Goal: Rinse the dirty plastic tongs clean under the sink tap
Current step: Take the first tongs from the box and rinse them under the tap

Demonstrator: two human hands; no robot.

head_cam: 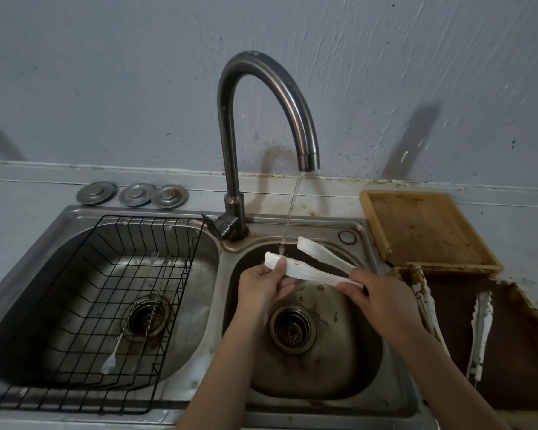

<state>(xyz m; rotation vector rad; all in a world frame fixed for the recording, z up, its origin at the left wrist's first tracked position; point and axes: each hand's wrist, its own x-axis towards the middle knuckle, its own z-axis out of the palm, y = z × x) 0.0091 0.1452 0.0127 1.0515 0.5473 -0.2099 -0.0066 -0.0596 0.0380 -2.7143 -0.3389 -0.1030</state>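
My right hand (374, 297) pinched the plastic tongs (311, 268) at their hinge; my left hand (266, 285) pinched the nearer arm's tip, right under the tap (308, 158) stream. They looked light, springy, wet-slick, so the hinge seemed safest.

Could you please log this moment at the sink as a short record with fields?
tap: curved dark metal tap, running
item: white plastic tongs, arms spread, over right basin
stream: lands on the near arm's tip
left hand: thumb rubbing that tip
right hand: holds the hinge end
left basin: black wire rack with metal utensils
counter right: wooden tray; more white tongs
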